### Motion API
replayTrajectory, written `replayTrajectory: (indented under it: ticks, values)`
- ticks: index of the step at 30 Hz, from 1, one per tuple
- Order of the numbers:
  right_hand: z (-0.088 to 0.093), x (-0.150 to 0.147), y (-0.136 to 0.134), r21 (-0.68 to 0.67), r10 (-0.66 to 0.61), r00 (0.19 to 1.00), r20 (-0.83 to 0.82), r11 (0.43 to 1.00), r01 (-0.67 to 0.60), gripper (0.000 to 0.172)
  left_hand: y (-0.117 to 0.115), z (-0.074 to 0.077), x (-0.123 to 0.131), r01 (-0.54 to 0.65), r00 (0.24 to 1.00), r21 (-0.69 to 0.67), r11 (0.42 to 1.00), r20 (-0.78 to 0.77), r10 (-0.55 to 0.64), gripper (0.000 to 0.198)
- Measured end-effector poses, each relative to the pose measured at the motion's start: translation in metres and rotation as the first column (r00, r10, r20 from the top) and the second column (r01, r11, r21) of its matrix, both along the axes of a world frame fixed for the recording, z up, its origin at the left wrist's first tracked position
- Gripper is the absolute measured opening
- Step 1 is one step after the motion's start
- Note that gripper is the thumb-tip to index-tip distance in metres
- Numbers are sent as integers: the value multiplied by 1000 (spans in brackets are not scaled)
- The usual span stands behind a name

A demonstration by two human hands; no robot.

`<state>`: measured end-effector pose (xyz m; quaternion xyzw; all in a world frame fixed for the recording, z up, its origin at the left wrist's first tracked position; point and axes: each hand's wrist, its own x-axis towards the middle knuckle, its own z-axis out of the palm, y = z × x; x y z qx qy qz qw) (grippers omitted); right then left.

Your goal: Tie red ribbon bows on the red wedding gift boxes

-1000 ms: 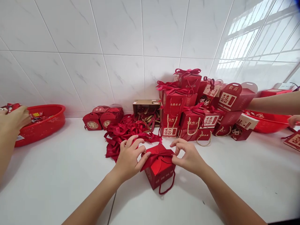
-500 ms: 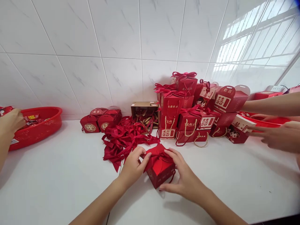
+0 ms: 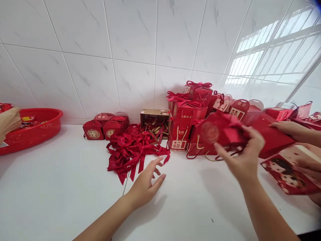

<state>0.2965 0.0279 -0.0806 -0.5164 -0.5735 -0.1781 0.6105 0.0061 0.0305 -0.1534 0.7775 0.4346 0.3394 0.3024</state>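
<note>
My right hand [image 3: 247, 159] grips a red gift box [image 3: 223, 132] with a ribbon on top, raised in front of the stacked boxes and blurred by motion. Its round gold emblem faces left. Over the white table [image 3: 175, 207], my left hand [image 3: 146, 184] is empty, its fingers apart and slightly curled. Just beyond those fingers lies a tangled heap of dark red ribbons [image 3: 135, 147]. Behind the held box stand piled red boxes [image 3: 184, 115], several with bows and cord handles.
An open cardboard box [image 3: 153, 115] of cords and two red boxes [image 3: 94, 130] stand by the tiled wall. At far left, a person's hand [image 3: 11, 122] is over a red basket [image 3: 47, 125]. At right, other hands [image 3: 288, 130] hold red boxes [image 3: 291, 170].
My right hand has lifted the ribboned box off the table and moved it right. My left hand has let go of it. Boxes at the right are now held closer by other hands.
</note>
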Motion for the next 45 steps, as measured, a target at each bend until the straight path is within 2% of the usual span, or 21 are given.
replayTrajectory:
  ticks: [1,3,6,9,13,18,21,24,27,30,32,33,34,35,36,38,39,42,45]
  values:
    - [14,8,6,58,-64,998,1,996,64,83,0,-1,0,5,1000,-22,1000,-8,-5,48]
    - [38,19,21,103,-103,995,-10,989,104,79,0,-3,1,7,1000,-40,999,-15,-8,51]
    - [52,24,50,62,-78,996,-45,995,81,73,0,-7,1,0,1000,-47,999,-19,-1,53]
    - [43,21,85,-85,-22,1000,-13,996,20,75,1,-9,1,-3,1000,-55,999,-18,2,53]
    - [24,16,123,-340,76,997,13,938,-67,81,2,-11,0,-20,1000,-76,997,-16,18,53]
    - [19,18,142,-403,82,997,-7,912,-78,90,2,-15,0,-49,997,-29,998,-64,47,52]
    - [15,15,136,-301,22,998,56,954,-4,85,11,-17,-4,-109,980,166,980,-145,134,51]
    - [10,3,118,-29,-84,995,61,996,86,72,28,-15,-19,-208,939,381,901,-179,293,45]
    - [8,-17,94,219,-78,997,21,973,71,64,48,-12,-41,-352,875,434,830,-162,456,35]
    - [9,-41,77,353,21,999,25,935,-29,59,61,-13,-62,-491,783,444,750,-154,603,33]
    - [7,-58,73,282,131,986,101,947,-155,46,65,-17,-71,-543,736,443,713,-158,658,33]
    - [4,-66,73,157,201,966,166,961,-227,36,66,-19,-73,-557,721,446,701,-158,674,32]
    - [-2,-75,75,-33,283,929,237,958,-283,29,66,-20,-73,-566,711,452,690,-155,686,32]
    - [-9,-83,77,-243,368,881,297,922,-303,25,66,-22,-72,-568,708,462,682,-148,690,31]
    - [-17,-91,80,-431,444,831,336,857,-283,24,65,-22,-70,-559,714,475,680,-140,686,30]
    - [-38,-105,86,-672,545,754,367,716,-190,20,61,-23,-63,-502,758,503,704,-137,638,29]
    - [-49,-111,89,-731,570,733,372,666,-148,18,59,-23,-58,-453,791,514,729,-146,595,28]
    - [-76,-120,95,-801,572,731,373,595,-58,17,51,-25,-44,-273,881,512,814,-207,425,25]
    - [-87,-119,99,-845,550,752,362,534,17,18,44,-30,-33,-140,923,477,867,-255,290,29]
